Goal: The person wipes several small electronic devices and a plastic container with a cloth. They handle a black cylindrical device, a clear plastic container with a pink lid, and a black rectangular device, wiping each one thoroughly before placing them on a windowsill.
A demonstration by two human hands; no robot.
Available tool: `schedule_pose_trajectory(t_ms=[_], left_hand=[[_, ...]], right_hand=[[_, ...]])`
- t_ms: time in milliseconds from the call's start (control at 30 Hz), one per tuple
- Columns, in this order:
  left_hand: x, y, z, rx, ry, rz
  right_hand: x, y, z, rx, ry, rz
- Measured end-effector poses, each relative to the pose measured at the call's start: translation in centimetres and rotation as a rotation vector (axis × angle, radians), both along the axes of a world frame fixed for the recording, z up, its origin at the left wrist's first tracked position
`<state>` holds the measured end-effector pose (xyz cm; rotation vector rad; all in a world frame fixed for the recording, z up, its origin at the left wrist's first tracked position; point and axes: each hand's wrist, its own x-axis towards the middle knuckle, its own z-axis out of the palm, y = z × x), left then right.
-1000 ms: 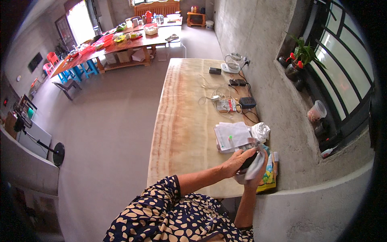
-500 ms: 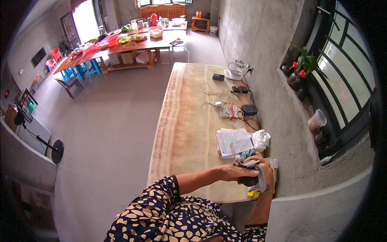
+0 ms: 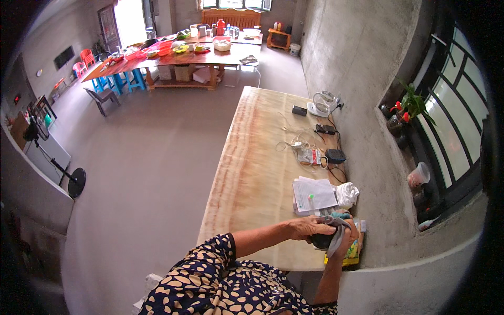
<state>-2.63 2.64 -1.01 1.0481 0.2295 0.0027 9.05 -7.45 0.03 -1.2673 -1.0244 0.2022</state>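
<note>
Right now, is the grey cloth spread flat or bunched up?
Bunched up: the grey cloth hangs creased between the left hand and the right hand, against a dark object.

1. A head-worn fisheye camera, left of a pair, looks down and forward along a marbled table.
2. The wearer's left hand and right hand appear at close range, low and right of center.
3. Farthest off, near the top edge, stands a wooden bench.
</note>
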Motion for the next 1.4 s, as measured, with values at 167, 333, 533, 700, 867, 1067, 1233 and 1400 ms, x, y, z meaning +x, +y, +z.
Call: schedule_pose_trajectory(t_ms=[167,333,533,700,867,1067,1233,1400], left_hand=[[-1.6,0.1,0.5,-0.136,-0.005,0.086],[-4.8,0.0,1.8,-0.12,-0.086,0.09],[-6.9,-0.7,0.8,-0.149,-0.053,0.188],[-8.2,0.4,1.2,-0.084,-0.029,0.156],[-8.6,1.0,0.4,-0.134,0.032,0.236],[-7.7,0.9,0.0,-0.307,-0.015,0.476],[-6.4,-0.2,-0.6,-0.319,-0.127,0.664],[-6.8,-1.1,-0.7,-0.317,-0.065,0.651]], right_hand=[[-3.7,0.0,-1.0,0.068,-0.088,-0.164],[-5.7,1.0,3.1,0.006,-0.003,0.181],[-5.2,2.2,4.5,-0.213,-0.047,0.581],[-6.1,2.9,1.5,-0.061,0.07,0.342],[-7.8,3.2,-0.3,0.027,-0.151,-0.03],[-13.0,3.3,-1.9,0.058,-0.287,-0.367],[-13.1,3.1,-5.1,0.062,-0.209,-0.301],[-7.9,4.9,-3.3,-0.054,-0.084,-0.058]])
